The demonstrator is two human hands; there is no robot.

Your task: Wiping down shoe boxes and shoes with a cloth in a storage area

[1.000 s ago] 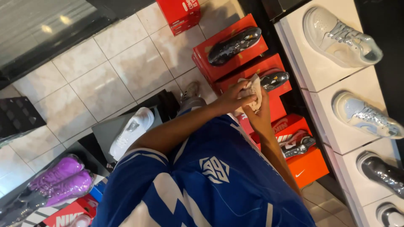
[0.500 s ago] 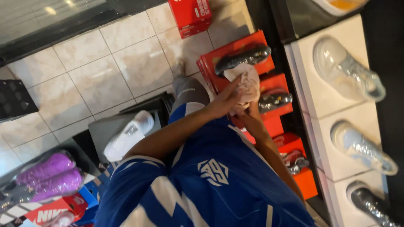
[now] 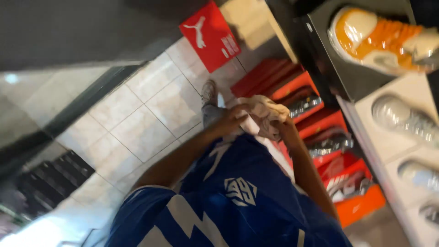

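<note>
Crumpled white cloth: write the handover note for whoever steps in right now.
Left hand: gripping the crumpled white cloth from its left side.
Right hand: closed on the same cloth from the right; fingers mostly hidden by it.
Cloth is bunched up in front of the blue jersey, above the open red shoe boxes stacked on the tiled floor.
White shelf blocks to the right carry shoes, including an orange and white sneaker.
Done: cloth in both hands. Left: it touches no shoe or box yet.
</note>
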